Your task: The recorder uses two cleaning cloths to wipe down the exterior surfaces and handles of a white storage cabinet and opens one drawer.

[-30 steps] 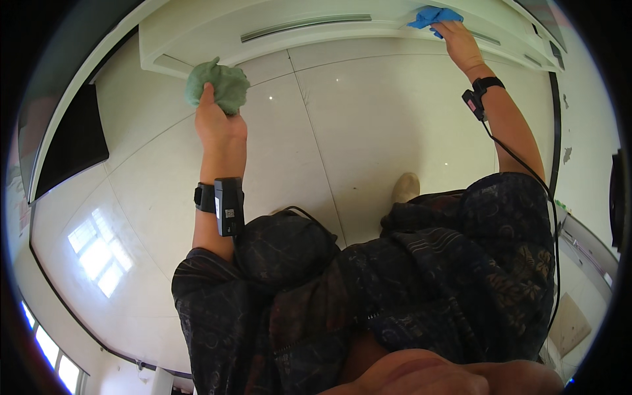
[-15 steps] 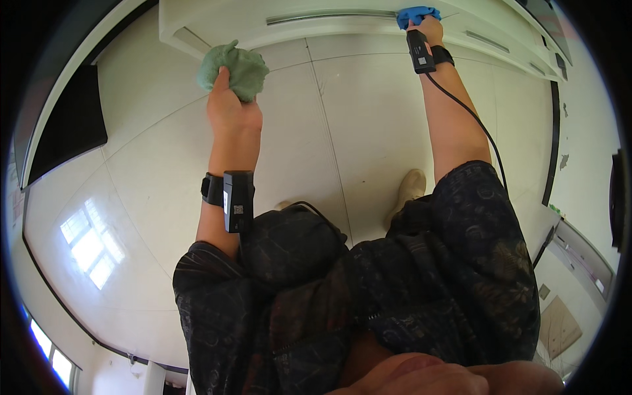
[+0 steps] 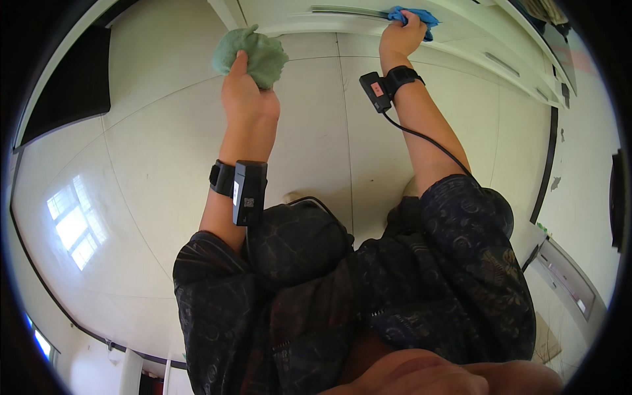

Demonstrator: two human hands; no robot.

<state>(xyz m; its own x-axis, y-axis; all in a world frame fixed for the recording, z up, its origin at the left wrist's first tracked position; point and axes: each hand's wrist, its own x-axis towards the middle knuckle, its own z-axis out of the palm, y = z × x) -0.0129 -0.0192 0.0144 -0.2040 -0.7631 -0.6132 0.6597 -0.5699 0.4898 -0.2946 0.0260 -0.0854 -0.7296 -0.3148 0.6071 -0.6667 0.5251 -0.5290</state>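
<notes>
A crumpled green cloth (image 3: 263,54) is gripped in my left hand (image 3: 249,95), thumb on top, held above the tiled floor in front of a white cabinet. Farther off to the right, my right hand (image 3: 403,38) pinches a blue cloth (image 3: 424,21). That cloth touches the cabinet front at the right end of a long metal handle strip (image 3: 349,11). Both wrists carry a black strapped device, the left one (image 3: 249,194) lying along the forearm and the right one (image 3: 376,92) trailing a cable.
The white cabinet (image 3: 454,36) runs across the far side, with another recessed handle (image 3: 502,64) to the right. Pale glossy floor tiles (image 3: 309,125) lie beneath my arms. A black panel (image 3: 69,85) stands at left, a white wall (image 3: 586,131) at right.
My right hand has turned, its wrist device swinging to the left, and the blue cloth has shifted slightly. My left hand with the green cloth appears farther right and nearer the cabinet.
</notes>
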